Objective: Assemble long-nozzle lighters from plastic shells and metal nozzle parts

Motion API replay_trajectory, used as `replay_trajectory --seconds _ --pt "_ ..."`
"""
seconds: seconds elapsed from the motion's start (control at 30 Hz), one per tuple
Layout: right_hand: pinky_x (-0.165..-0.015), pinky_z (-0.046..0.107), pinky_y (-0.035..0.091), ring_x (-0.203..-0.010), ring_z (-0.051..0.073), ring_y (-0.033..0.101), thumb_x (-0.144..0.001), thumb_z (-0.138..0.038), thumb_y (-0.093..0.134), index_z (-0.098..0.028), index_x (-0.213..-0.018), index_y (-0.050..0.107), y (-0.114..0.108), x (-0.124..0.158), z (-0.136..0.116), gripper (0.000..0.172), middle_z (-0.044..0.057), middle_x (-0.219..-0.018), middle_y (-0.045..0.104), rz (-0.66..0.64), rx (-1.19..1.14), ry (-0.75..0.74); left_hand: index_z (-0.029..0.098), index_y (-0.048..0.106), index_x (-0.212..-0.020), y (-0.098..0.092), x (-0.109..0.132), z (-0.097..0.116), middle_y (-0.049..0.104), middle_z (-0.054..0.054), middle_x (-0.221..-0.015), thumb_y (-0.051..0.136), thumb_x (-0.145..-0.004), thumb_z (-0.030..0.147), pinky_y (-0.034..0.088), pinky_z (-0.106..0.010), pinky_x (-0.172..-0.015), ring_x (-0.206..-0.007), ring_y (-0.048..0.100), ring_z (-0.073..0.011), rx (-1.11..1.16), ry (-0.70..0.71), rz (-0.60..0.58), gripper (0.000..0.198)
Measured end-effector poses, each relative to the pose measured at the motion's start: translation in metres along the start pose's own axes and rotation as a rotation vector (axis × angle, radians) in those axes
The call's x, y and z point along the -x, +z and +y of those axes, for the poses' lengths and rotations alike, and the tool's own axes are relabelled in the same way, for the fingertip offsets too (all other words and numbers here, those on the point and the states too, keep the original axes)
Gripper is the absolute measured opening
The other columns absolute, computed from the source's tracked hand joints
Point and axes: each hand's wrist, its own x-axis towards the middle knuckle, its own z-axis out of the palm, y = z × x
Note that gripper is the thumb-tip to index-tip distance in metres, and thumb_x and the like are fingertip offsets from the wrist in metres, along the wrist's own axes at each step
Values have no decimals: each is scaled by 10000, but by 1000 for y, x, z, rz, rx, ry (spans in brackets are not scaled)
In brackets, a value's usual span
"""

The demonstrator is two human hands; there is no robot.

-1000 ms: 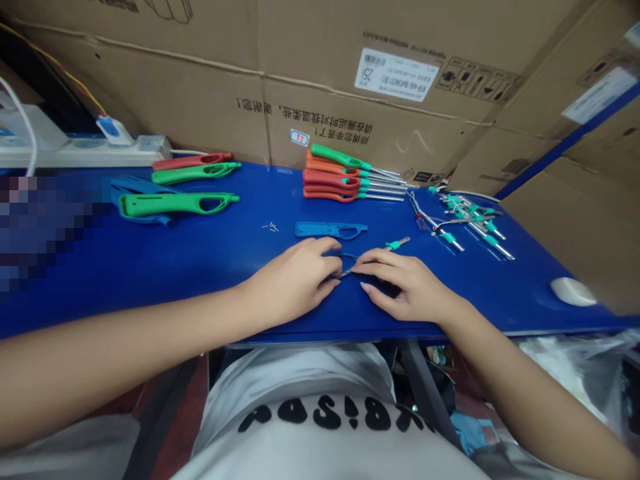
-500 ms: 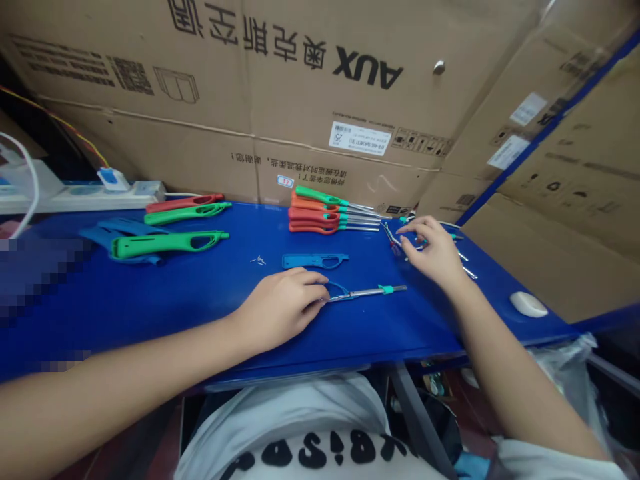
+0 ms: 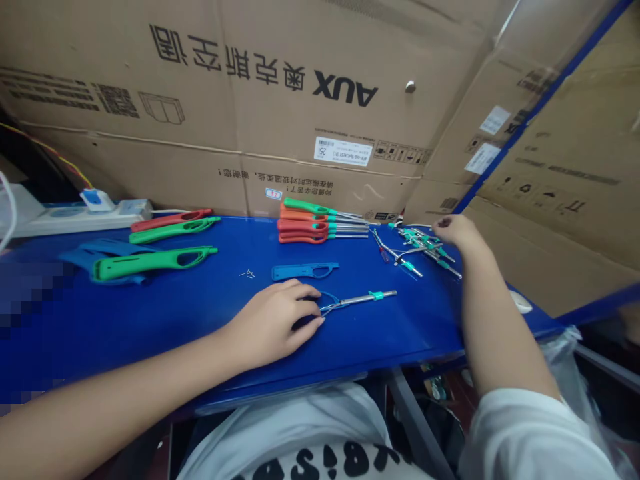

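On the blue table my left hand (image 3: pixel 285 320) rests with bent fingers apart. Its fingertips are at the wires of a metal lighter tube (image 3: pixel 357 300) with a teal collar, which points right. Just behind this hand lies a blue lighter handle shell (image 3: pixel 305 270). My right hand (image 3: pixel 457 233) is at the back right, beyond a pile of similar metal tubes (image 3: pixel 425 241) with teal collars. Its fingers are curled together; what they hold, if anything, is too small and blurred to make out. A screwdriver with a reddish clear handle (image 3: pixel 383 254) lies left of the pile.
Long-nosed lighters (image 3: pixel 303 230) with orange and green handles are stacked at the back. Green handle shells (image 3: pixel 150 265), with blue and red ones, lie at left by a power strip (image 3: pixel 85 219). Small screws (image 3: pixel 248 273) are loose. A cardboard wall (image 3: pixel 225 133) bounds the back.
My right hand has moved right and away from the wires on the left of the tube pile, uncovering the pile. My left thumb and forefinger have spread apart. The view has shifted slightly.
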Motion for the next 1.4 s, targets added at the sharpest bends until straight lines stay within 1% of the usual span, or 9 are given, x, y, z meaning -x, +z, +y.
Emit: replay_trajectory --seconds 0.2,0.33,0.43,0.53,0.67,0.77,1.0,1.2,1.4 --pt "-819 348 532 -993 306 706 -758 -287 736 -182 -892 755 35 -14 -5 171 146 -1031 753 -70 -4 -1 238 767 -939 3 -2 -6 721 -51 -1194 547 -986 269 552 -406 -918 -1086 670 -251 10 5 19 227" --pt "-826 338 531 -1007 285 691 -756 -293 745 -182 -1025 718 51 -7 -4 292 146 -1091 737 -70 -13 -1 239 758 -917 6 -3 -10 726 -35 -1154 612 -953 236 550 -372 -899 -1082 672 -239 32 -1 21 151" --pt "-795 342 536 -964 279 692 -760 -259 720 -178 -1098 695 51 -6 2 349 152 -1091 732 -58 -22 23 234 749 -908 7 -4 -12 723 -31 -1143 628 -946 232 546 -353 -889 -1080 671 -233 53 -13 19 127" --pt "-801 360 543 -916 281 698 -754 -219 703 -182 -949 737 52 -8 6 202 140 -990 746 -82 -23 42 236 741 -918 7 -4 -14 718 -27 -1139 634 -944 225 539 -350 -899 -1086 667 -230 80 -27 14 110" --pt "-883 400 538 -1038 308 673 -706 -175 733 -188 -867 762 56 -10 5 164 152 -1041 737 -88 -17 42 235 728 -915 8 -5 -16 713 -22 -1119 639 -938 208 531 -347 -909 -1070 667 -223 124 -46 12 96" --pt "-893 424 535 -1089 325 659 -744 -225 737 -190 -879 765 57 -5 1 142 160 -1104 729 -79 -26 41 232 717 -915 8 -6 -19 717 -20 -1090 630 -941 200 523 -343 -914 -1044 664 -215 153 -26 13 96" --pt "-818 351 544 -994 288 703 -826 -265 659 -178 -929 765 41 7 1 171 149 -1042 758 -25 -53 19 228 714 -942 8 -6 -24 729 -14 -1062 669 -914 228 517 -322 -927 -1020 675 -199 253 -49 52 53" --pt "-847 345 544 -972 278 712 -746 -223 712 -197 -810 757 42 8 -5 83 104 -954 773 -50 -28 -4 224 723 -979 6 -8 -21 735 -24 -1058 630 -943 309 526 -325 -906 -1004 680 -199 239 -50 88 130" --pt "-843 345 544 -1034 276 696 -768 -252 700 -223 -937 767 44 6 -2 184 100 -1069 760 -10 -13 -9 218 723 -999 4 -7 -21 738 -35 -1058 565 -976 294 528 -329 -905 -1002 682 -203 195 -47 107 176"
